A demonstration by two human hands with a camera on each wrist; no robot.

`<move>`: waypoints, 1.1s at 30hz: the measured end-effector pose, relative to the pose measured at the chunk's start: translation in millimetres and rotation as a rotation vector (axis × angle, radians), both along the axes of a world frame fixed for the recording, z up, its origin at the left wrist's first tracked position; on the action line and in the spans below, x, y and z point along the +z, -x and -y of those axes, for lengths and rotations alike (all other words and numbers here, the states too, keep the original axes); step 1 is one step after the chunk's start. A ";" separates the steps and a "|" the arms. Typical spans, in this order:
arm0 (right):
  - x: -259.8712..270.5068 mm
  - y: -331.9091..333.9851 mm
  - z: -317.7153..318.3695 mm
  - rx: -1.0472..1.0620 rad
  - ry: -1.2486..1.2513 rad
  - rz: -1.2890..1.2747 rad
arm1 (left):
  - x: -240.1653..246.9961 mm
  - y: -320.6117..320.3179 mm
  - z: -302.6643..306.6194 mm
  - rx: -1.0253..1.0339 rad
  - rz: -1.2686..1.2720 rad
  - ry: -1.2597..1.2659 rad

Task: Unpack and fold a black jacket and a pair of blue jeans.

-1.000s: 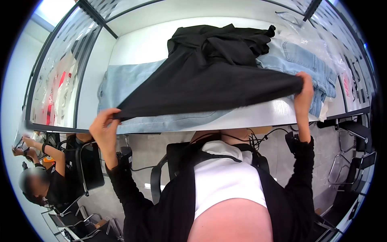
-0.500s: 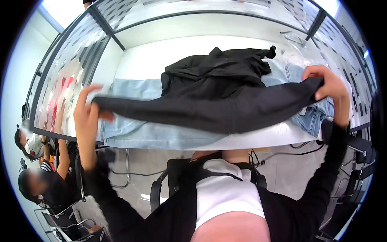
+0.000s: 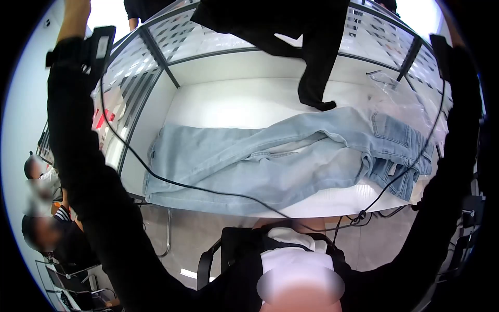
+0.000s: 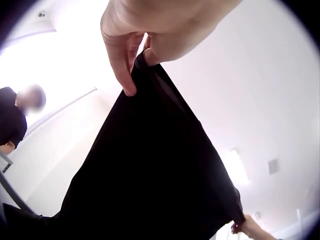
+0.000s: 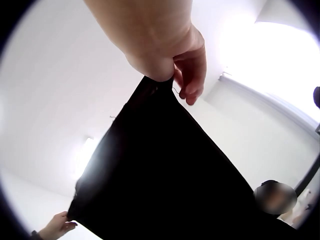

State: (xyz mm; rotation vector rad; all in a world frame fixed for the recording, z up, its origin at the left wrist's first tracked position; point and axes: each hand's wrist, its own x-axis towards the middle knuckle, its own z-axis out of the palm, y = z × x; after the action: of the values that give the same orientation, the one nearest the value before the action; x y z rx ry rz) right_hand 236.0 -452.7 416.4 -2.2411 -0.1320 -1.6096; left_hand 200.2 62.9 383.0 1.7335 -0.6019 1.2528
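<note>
Black garment (image 3: 312, 57) hangs from the top edge of the head view, its upper part cut off there. Its lower end dangles above the bench (image 3: 234, 104), just over the jeans (image 3: 270, 161) spread across it. At the top of each wrist view, the left hand (image 4: 145, 30) and the right hand (image 5: 165, 50) each grip one corner, pinched between thumb and fingers. The garment's kind is hard to make out.
</note>
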 end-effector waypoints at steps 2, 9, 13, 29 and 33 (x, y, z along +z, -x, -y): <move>-27.4 51.2 0.1 0.322 0.064 -0.099 | -21.0 23.2 -7.7 0.043 -0.022 -0.142; -198.7 160.9 11.9 0.521 0.057 -0.918 | -183.8 148.8 -4.3 0.101 -0.512 -0.583; -317.9 216.2 -17.2 0.507 0.242 -1.250 | -307.0 199.8 19.0 0.017 -0.820 -0.521; -438.2 215.2 22.5 0.893 -0.430 -1.428 | -437.4 221.0 -9.0 -0.379 -1.004 0.233; -442.8 212.1 27.6 0.903 -0.480 -1.435 | -448.6 225.9 -2.2 -0.373 -0.907 0.379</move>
State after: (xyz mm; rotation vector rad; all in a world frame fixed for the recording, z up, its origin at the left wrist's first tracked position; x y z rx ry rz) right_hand 23.9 -480.3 -26.4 -1.9194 -0.2520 0.4769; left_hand -25.7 65.1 -65.5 1.5560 -0.1138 0.2208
